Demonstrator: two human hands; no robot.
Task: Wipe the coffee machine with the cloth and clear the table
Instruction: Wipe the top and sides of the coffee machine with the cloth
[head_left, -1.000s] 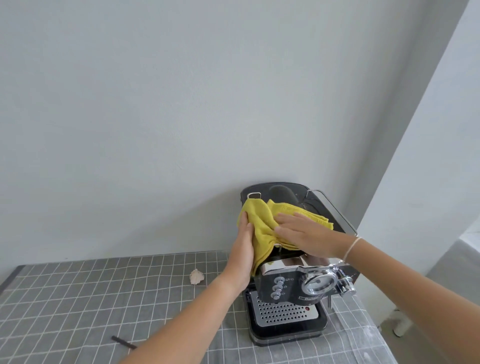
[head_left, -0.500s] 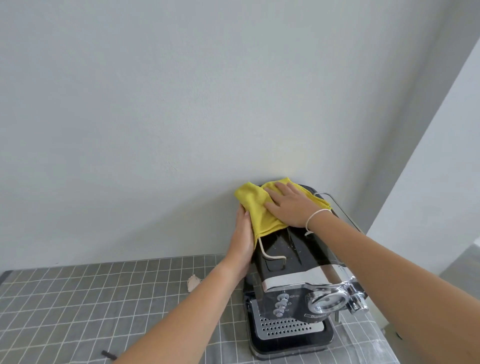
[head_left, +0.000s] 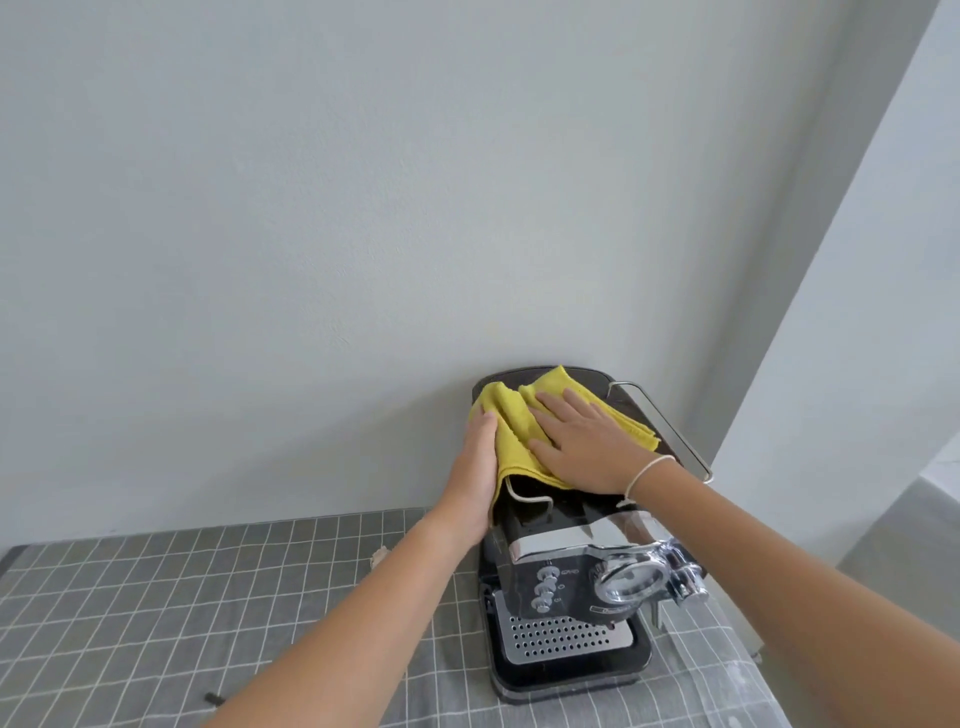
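lower centre-right of frame: right hand (head_left: 582, 447) flat, fingers straight, pressing yellow cloth (head_left: 511, 431) on coffee machine (head_left: 566, 561) top. left hand (head_left: 475, 475) flat against its left side. front-panel lettering too small to read.

- A small dark stick-like object (head_left: 213, 698) lies on the grey white-gridded tablecloth (head_left: 156, 597).
- A small pale crumpled scrap (head_left: 379, 555) lies partly hidden.
- A plain white wall (head_left: 363, 208) stands behind.

Plain pale wall (head_left: 363, 208), grid-patterned tablecloth (head_left: 130, 597)
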